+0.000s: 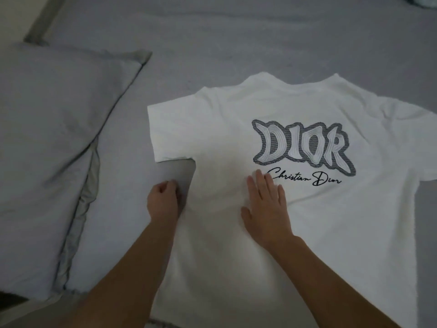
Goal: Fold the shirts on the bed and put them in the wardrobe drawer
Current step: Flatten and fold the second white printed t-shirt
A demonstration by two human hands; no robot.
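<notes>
A white T-shirt [295,105] with a grey "DIOR" print and black script lies spread flat on the grey bed, back side up, collar pointing away from me. My left hand [163,200] is curled at the shirt's left side seam, just under the left sleeve, fingers pinching the fabric edge. My right hand [266,207] rests flat on the middle of the shirt, fingers spread, fingertips touching the script below the print.
A large grey pillow [52,143] lies to the left of the shirt, close to my left hand. The grey bedsheet [236,39] stretches beyond the collar. Something dark and pale shows at the top right corner [428,3].
</notes>
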